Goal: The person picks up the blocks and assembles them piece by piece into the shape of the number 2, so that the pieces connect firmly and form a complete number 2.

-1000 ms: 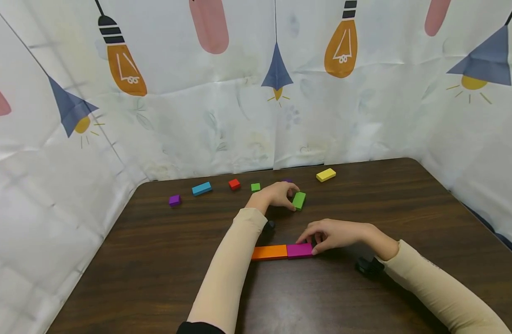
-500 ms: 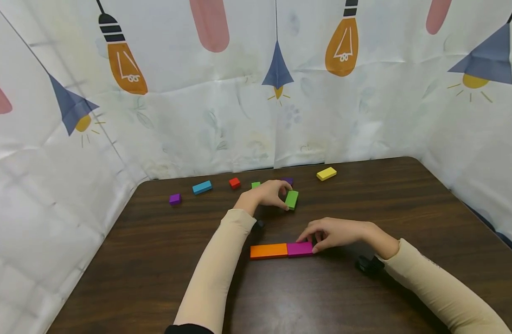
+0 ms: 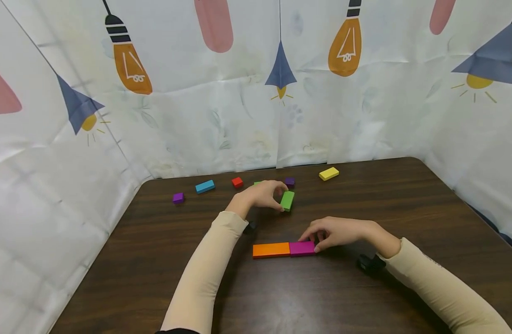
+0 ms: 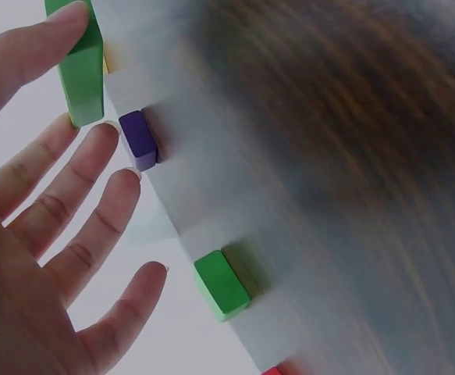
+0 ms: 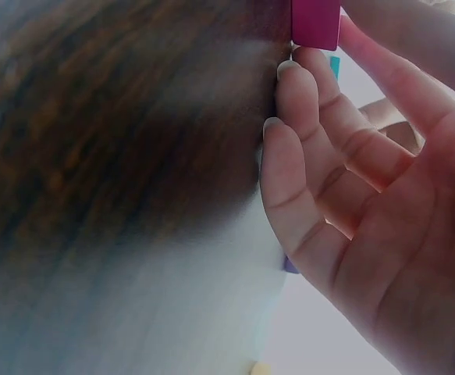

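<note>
My left hand [image 3: 262,194] pinches a green rectangular block [image 3: 287,201] between thumb and fingertips, above the middle of the table. In the left wrist view the thumb lies across this block, while the other fingers are spread. Nearer to me, an orange block [image 3: 271,250] and a shorter magenta block [image 3: 303,248] lie end to end in a row. My right hand [image 3: 339,231] holds the magenta block at its right end, thumb on the near side and fingertips at the far side. The right wrist view shows the magenta block [image 5: 315,23] at the top, by the thumb.
Along the table's far side lie a purple block [image 3: 178,198], a blue one [image 3: 205,186], a red one [image 3: 237,182], a dark purple one [image 3: 290,182] and a yellow one [image 3: 329,174]. A smaller green block [image 4: 223,281] is mostly hidden behind my left hand in the head view.
My left hand has moved left with the green block, uncovering more of the dark purple block and the orange block's left end. My right hand and the row stay in place.
</note>
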### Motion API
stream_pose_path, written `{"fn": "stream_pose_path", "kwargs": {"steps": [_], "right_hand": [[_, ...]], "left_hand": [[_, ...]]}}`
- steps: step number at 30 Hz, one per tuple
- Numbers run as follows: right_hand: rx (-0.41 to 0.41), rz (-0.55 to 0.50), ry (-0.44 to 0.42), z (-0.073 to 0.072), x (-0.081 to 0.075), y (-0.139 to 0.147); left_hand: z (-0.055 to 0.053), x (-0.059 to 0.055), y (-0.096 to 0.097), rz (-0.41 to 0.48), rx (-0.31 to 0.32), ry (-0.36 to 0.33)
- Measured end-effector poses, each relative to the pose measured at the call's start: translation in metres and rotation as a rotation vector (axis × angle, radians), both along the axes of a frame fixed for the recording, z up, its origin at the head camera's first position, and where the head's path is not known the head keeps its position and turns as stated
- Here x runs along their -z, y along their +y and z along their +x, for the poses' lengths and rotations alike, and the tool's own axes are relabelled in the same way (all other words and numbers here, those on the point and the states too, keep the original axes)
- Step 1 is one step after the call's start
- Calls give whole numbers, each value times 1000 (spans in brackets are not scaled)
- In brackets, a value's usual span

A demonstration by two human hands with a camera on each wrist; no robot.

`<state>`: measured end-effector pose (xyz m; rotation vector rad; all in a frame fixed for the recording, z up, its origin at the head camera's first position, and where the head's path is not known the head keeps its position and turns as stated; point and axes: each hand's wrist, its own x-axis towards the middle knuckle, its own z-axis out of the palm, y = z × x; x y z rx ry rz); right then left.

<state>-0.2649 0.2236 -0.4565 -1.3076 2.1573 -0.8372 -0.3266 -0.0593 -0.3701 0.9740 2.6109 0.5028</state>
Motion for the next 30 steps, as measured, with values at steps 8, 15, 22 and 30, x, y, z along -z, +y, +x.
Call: {"fn": "stream_pose_path", "kwargs": {"steps": [8, 15, 22, 30], "right_hand": [[-12, -4, 7, 1, -2, 0], [29, 46, -9, -9, 13, 5], [-21, -26, 12, 17, -28, -6], [8, 4, -9, 2, -1, 2]], "left_hand": [[8, 1, -10, 19, 18, -3], [15, 1, -19, 18, 12, -13], [17, 3, -28, 32, 41, -9], [24, 2, -38, 39, 38, -12]]}}
